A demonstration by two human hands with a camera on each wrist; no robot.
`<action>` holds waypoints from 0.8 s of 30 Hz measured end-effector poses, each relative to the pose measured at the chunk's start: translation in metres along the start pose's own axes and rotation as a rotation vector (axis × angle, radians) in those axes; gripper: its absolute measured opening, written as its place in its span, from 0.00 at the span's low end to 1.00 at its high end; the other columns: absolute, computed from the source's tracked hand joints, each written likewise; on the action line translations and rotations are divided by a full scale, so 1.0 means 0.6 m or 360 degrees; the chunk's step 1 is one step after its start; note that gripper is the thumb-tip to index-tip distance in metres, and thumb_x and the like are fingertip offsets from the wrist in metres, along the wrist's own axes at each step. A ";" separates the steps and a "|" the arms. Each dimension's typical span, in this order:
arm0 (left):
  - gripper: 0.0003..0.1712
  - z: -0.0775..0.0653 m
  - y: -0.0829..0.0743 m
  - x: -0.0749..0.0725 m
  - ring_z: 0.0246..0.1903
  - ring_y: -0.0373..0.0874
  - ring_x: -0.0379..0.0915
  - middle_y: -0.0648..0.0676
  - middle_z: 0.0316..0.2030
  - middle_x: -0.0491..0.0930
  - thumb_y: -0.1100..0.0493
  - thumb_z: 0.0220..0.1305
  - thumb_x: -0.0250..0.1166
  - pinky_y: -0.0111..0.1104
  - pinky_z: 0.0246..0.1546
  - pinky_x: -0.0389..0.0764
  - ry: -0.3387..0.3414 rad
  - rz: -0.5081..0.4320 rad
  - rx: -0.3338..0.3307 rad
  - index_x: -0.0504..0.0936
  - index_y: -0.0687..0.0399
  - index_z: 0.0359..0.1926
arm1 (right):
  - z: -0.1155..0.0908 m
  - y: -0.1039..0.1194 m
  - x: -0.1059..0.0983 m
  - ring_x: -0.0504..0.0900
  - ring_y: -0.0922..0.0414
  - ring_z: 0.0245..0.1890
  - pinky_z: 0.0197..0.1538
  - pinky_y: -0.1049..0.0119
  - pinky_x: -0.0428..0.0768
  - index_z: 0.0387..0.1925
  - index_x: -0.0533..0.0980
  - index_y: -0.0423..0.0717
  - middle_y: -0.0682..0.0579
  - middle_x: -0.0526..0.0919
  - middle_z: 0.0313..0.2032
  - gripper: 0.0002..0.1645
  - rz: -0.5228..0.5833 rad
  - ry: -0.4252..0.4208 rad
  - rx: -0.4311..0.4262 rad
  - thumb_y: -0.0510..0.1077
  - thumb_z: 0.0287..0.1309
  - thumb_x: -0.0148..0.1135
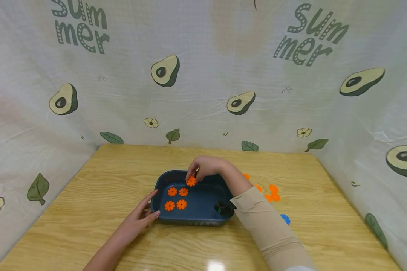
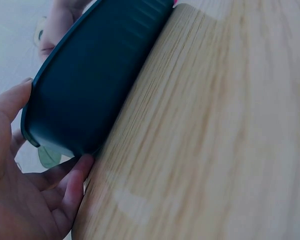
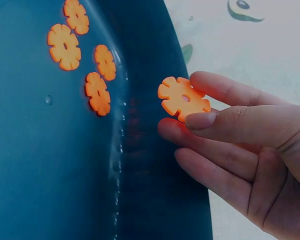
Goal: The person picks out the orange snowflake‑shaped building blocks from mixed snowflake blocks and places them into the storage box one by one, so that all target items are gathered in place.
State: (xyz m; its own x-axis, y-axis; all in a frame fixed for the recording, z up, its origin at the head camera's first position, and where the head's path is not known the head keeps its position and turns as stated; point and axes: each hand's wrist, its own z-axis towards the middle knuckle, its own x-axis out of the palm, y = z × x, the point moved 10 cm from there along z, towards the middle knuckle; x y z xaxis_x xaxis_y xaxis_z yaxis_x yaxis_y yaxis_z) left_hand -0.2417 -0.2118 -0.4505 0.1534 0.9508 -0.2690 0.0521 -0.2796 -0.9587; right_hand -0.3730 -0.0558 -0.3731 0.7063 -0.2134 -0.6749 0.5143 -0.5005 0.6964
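My right hand pinches an orange notched plastic disc between thumb and fingers, over the far side of a dark blue basin. Inside the basin's left half lie several more flower-shaped orange discs, in two rows on the floor of it. My left hand grips the basin's left end, thumb and forefinger spread along the rim. In the left wrist view, its thumb rests at the rim while other fingers curl in by the wall's base.
Right of the basin, partly behind the right sleeve, several loose orange discs and a blue disc lie on the wooden table. A black wrist device overlaps the basin's right end. A printed cloth hangs behind the table.
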 end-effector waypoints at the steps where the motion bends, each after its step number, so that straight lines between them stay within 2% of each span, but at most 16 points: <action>1: 0.39 0.000 0.000 0.000 0.39 0.50 0.74 0.64 0.59 0.68 0.56 0.69 0.62 0.33 0.29 0.72 -0.0001 0.0002 -0.0001 0.55 0.39 0.75 | 0.003 0.001 0.001 0.82 0.56 0.36 0.42 0.53 0.81 0.43 0.85 0.44 0.55 0.83 0.40 0.22 -0.0008 0.0003 -0.0010 0.21 0.51 0.62; 7: 0.39 0.001 -0.002 0.002 0.38 0.50 0.74 0.65 0.58 0.68 0.56 0.70 0.62 0.33 0.29 0.73 0.0018 0.0036 0.0029 0.54 0.40 0.75 | 0.015 0.001 0.008 0.84 0.57 0.33 0.39 0.59 0.82 0.42 0.85 0.42 0.53 0.86 0.38 0.21 0.0018 0.0019 -0.0037 0.20 0.52 0.61; 16: 0.39 0.000 0.000 0.005 0.37 0.49 0.74 0.64 0.57 0.68 0.55 0.69 0.62 0.32 0.29 0.73 0.0011 0.0064 0.0026 0.54 0.40 0.76 | 0.021 -0.014 0.022 0.83 0.55 0.31 0.42 0.48 0.80 0.38 0.86 0.44 0.54 0.86 0.34 0.20 -0.0011 0.0020 0.0070 0.21 0.52 0.60; 24: 0.39 -0.001 0.003 0.004 0.40 0.49 0.74 0.64 0.57 0.68 0.54 0.69 0.63 0.32 0.31 0.74 0.0010 0.0059 0.0019 0.54 0.39 0.75 | 0.024 -0.020 0.027 0.83 0.48 0.32 0.41 0.50 0.81 0.35 0.86 0.44 0.53 0.86 0.32 0.19 -0.0026 0.0027 0.0106 0.21 0.53 0.60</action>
State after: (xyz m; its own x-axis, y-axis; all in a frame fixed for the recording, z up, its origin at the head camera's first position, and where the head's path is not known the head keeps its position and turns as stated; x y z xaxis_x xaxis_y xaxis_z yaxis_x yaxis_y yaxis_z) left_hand -0.2409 -0.2103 -0.4525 0.1614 0.9390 -0.3036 0.0344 -0.3128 -0.9492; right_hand -0.3745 -0.0655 -0.3960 0.7066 -0.1904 -0.6815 0.4929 -0.5586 0.6671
